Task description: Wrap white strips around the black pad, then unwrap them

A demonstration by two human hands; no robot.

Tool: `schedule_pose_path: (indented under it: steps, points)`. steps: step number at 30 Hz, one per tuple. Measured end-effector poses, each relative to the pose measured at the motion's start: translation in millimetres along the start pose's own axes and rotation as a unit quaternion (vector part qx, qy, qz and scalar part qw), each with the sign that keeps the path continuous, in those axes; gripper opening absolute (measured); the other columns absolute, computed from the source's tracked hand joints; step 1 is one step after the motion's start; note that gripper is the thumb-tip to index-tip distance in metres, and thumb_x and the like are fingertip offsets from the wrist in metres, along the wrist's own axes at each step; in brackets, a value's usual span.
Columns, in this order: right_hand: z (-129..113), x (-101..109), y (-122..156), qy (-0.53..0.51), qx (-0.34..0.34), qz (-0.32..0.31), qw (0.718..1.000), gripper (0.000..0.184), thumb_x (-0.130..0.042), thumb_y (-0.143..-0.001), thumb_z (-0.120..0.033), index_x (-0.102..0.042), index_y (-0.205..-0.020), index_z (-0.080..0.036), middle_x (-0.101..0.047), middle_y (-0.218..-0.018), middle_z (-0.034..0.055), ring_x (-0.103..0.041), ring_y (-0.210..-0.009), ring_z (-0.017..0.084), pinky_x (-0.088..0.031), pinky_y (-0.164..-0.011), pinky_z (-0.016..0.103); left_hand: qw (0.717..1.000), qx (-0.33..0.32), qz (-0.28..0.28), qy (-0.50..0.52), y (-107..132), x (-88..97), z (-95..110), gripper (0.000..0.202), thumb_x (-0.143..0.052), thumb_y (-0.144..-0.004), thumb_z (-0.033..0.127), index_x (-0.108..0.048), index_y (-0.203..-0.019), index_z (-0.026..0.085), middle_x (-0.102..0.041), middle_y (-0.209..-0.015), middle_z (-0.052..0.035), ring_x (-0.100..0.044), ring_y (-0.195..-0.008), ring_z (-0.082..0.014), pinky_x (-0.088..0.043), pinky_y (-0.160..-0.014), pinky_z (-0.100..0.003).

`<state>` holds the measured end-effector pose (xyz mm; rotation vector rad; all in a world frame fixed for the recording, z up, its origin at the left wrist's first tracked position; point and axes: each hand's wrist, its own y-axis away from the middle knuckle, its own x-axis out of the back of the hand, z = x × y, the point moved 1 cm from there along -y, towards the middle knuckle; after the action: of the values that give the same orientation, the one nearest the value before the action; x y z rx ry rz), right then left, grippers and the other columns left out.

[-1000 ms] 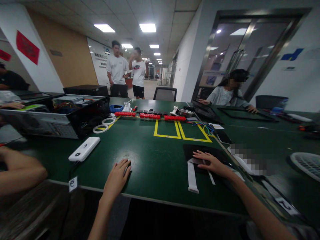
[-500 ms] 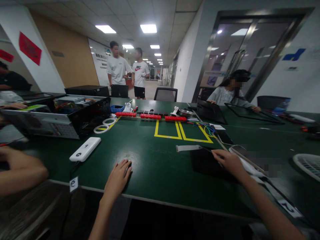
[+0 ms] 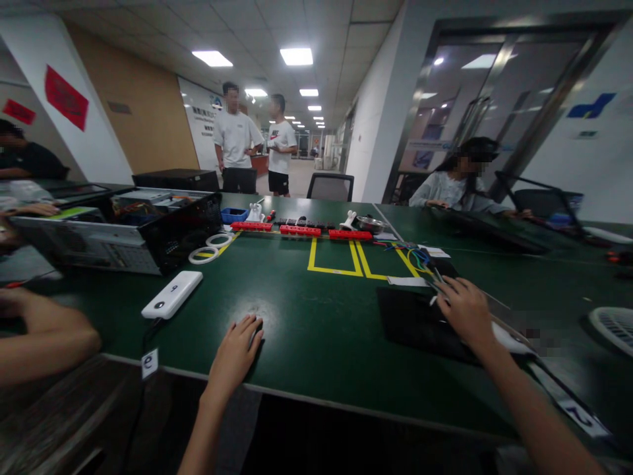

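My left hand lies on the green table with its fingers stretched out and slightly curved. A small greyish edge shows beside its fingertips, too little to name. My right hand is closed at the right, its fingertips at the near end of a flat white strip that looks like a ribbon cable. The strip reaches left to the yellow tape outline. Just beyond my fingers is a bundle of coloured wires. Below the hand lies a black flat mat.
An open computer case stands at the left, with white rings and a white power bank near it. Red strips line the back. A person handles a dark panel opposite. Another person's arm rests at left.
My right hand has moved forward and slightly right, carrying the white strip towards the wires and tape. My left hand stays put. The person opposite has lowered the dark panel.
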<state>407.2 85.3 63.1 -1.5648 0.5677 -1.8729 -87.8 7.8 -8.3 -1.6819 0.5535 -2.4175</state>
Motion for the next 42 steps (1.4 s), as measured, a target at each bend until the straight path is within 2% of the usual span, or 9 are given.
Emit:
schedule_pose_path:
  steps: [3, 6, 9, 13, 20, 27, 34, 37, 42]
  points:
    - [-9.6, -8.8, 8.4, -0.102, 0.041, -0.082, 0.991, 0.038, -0.036, -0.085, -0.027, -0.063, -0.106, -0.012, -0.064, -0.11, 0.0132, -0.058, -0.101, 0.024, -0.044, -0.088, 0.037, 1.0, 0.001, 0.003, -0.001, -0.1, 0.4, -0.1, 0.035, -0.039, -0.093, 0.031, -0.058, -0.12, 0.019, -0.058, -0.129, -0.0099, -0.048, -0.124, -0.0214, -0.031, -0.106, -0.045]
    - [-13.8, -14.7, 17.5, -0.131, 0.018, -0.148, 0.98, 0.04, -0.034, -0.086, -0.032, -0.063, -0.106, -0.014, -0.066, -0.105, 0.0111, -0.062, -0.092, 0.023, -0.047, -0.082, 0.036, 1.0, -0.001, 0.005, -0.001, -0.1, 1.2, 0.2, 0.035, -0.04, -0.092, 0.03, -0.059, -0.119, 0.019, -0.058, -0.128, -0.0099, -0.048, -0.124, -0.0219, -0.032, -0.106, -0.045]
    - [-10.0, -19.0, 22.8, -0.133, -0.018, -0.166, 0.977, 0.04, -0.035, -0.085, -0.034, -0.066, -0.099, -0.013, -0.066, -0.099, 0.0125, -0.062, -0.088, 0.024, -0.047, -0.081, 0.038, 1.0, -0.003, 0.006, -0.001, -0.1, 1.4, 0.0, 0.035, -0.04, -0.092, 0.031, -0.058, -0.12, 0.018, -0.058, -0.128, -0.0104, -0.048, -0.124, -0.022, -0.032, -0.106, -0.045]
    - [4.6, -27.5, 25.3, -0.145, -0.023, -0.174, 0.974, 0.038, -0.037, -0.083, -0.037, -0.068, -0.088, -0.014, -0.065, -0.095, 0.0135, -0.061, -0.089, 0.025, -0.046, -0.085, 0.041, 1.0, -0.002, 0.003, -0.002, 0.0, 1.2, -0.6, 0.036, -0.04, -0.092, 0.031, -0.058, -0.12, 0.017, -0.057, -0.129, -0.0105, -0.047, -0.125, -0.0221, -0.031, -0.107, -0.045]
    - [29.2, -35.2, 34.1, -0.182, -0.043, -0.237, 0.953, 0.048, -0.039, -0.082, -0.052, -0.069, -0.104, -0.022, -0.059, -0.119, 0.0118, -0.055, -0.109, 0.028, -0.043, -0.093, 0.045, 1.0, -0.005, 0.006, -0.003, 0.5, 0.6, -0.8, 0.036, -0.039, -0.092, 0.031, -0.057, -0.121, 0.019, -0.057, -0.129, -0.0103, -0.048, -0.124, -0.0217, -0.031, -0.106, -0.045]
    - [24.8, -25.3, 30.4, -0.171, -0.036, -0.317, 0.932, 0.053, -0.037, -0.082, -0.053, -0.064, -0.117, -0.023, -0.049, -0.134, 0.0113, -0.044, -0.124, 0.031, -0.032, -0.105, 0.047, 1.0, 0.001, -0.003, -0.007, 0.0, -1.2, -0.9, 0.036, -0.04, -0.092, 0.031, -0.057, -0.121, 0.018, -0.057, -0.129, -0.0103, -0.047, -0.125, -0.0214, -0.031, -0.106, -0.045]
    - [-11.8, -12.5, 20.6, -0.178, 0.007, -0.396, 0.901, 0.055, -0.036, -0.083, -0.059, -0.055, -0.127, -0.031, -0.037, -0.145, 0.0055, -0.035, -0.13, 0.032, -0.029, -0.104, 0.049, 1.0, 0.002, 0.005, -0.005, 0.5, -1.3, -0.8, 0.036, -0.04, -0.092, 0.032, -0.057, -0.121, 0.019, -0.056, -0.13, -0.0098, -0.047, -0.124, -0.0219, -0.031, -0.106, -0.045]
    - [-38.9, 0.9, 17.8, -0.165, 0.009, -0.418, 0.893, 0.055, -0.035, -0.084, -0.059, -0.047, -0.132, -0.036, -0.031, -0.148, 0.0046, -0.029, -0.132, 0.033, -0.032, -0.101, 0.053, 1.0, 0.001, 0.002, -0.008, 0.2, -1.4, -0.9, 0.036, -0.04, -0.092, 0.031, -0.057, -0.121, 0.017, -0.056, -0.13, -0.0111, -0.047, -0.124, -0.022, -0.031, -0.106, -0.045]
    - [-93.1, 27.3, 14.7, -0.155, -0.001, -0.447, 0.881, 0.052, -0.032, -0.089, -0.053, -0.035, -0.138, -0.039, -0.021, -0.151, 0.0088, -0.023, -0.133, 0.039, -0.036, -0.087, 0.065, 1.0, -0.001, -0.001, -0.011, -0.3, -0.7, -0.6, 0.036, -0.04, -0.092, 0.032, -0.057, -0.12, 0.017, -0.056, -0.13, -0.0117, -0.048, -0.124, -0.0227, -0.031, -0.106, -0.046]
